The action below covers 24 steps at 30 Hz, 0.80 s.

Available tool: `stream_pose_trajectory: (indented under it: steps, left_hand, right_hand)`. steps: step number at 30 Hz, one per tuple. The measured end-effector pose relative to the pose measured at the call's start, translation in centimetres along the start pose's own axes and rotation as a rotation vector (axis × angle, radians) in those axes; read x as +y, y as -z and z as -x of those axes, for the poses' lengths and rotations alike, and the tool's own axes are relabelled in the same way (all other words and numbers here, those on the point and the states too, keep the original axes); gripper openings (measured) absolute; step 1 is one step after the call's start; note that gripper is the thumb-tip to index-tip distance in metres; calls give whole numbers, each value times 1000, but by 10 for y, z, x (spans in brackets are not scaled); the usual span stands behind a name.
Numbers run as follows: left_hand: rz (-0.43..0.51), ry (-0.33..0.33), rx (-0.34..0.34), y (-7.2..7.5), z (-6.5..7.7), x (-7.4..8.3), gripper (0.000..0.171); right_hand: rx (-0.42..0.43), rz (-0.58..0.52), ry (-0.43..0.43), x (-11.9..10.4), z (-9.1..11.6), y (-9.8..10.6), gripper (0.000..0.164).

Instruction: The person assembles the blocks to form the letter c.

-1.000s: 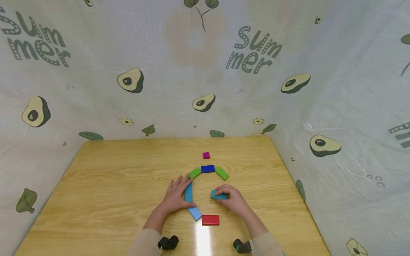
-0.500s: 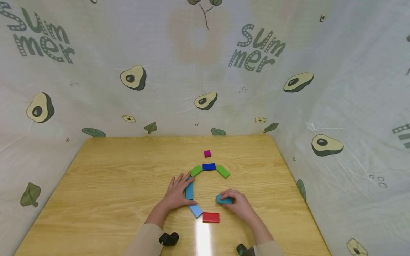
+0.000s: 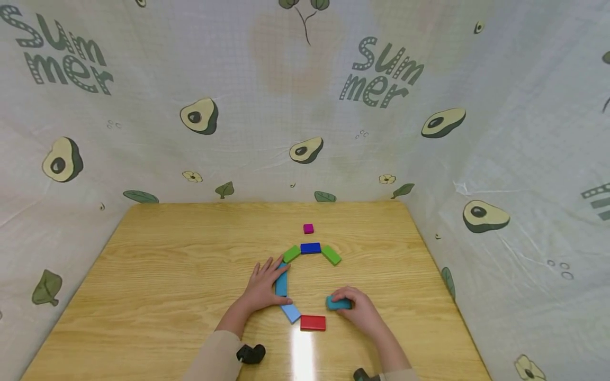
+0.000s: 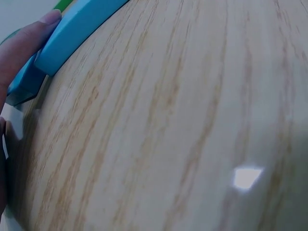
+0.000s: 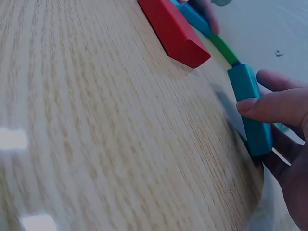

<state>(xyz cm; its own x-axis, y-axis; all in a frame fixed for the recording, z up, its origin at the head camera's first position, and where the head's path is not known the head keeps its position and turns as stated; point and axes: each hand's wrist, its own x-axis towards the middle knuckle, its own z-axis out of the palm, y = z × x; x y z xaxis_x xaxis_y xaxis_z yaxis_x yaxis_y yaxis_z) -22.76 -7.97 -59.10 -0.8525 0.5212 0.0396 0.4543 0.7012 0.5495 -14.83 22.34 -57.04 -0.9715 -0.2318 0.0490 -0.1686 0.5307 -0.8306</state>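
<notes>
In the head view a ring of flat blocks lies on the wooden table. My left hand (image 3: 261, 288) rests on its left side with fingers spread. The index fingertip touches the far end of a blue block (image 3: 281, 283); the thumb lies where it meets a light blue block (image 3: 292, 313). My right hand (image 3: 358, 307) pinches a teal block (image 5: 250, 110) between thumb and fingers, right of the ring's middle. It looks raised a little off the table in the right wrist view. A red block (image 3: 313, 323) lies nearer, left of that hand.
Two green blocks (image 3: 331, 255) flank a dark blue block (image 3: 311, 248) at the far side of the ring. A small magenta block (image 3: 308, 228) sits behind them. A printed cloth (image 3: 257, 132) hangs along the back and sides of the table (image 3: 190, 264).
My right hand has moved right and towards me, carrying the teal block. The left hand stays on the blue blocks. The other blocks keep their places.
</notes>
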Motion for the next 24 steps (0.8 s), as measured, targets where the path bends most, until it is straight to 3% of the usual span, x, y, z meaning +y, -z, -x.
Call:
stream_pose_trajectory:
  steps: [10, 18, 21, 24]
  left_hand:
    - [-13, 17, -10, -1, -3, -3, 100]
    - [-13, 2, -3, -2, -1, -3, 99]
    - [-17, -8, 6, -2, -1, -2, 99]
    - [-16, -7, 12, -2, 0, -2, 98]
  right_hand:
    - [-64, 7, 30, 1, 5, 3, 30]
    - [-133, 9, -16, 1, 10, 5, 31]
    - [-119, 0, 0, 2, 12, 5, 31]
    - [-49, -35, 7, 3, 14, 3, 32]
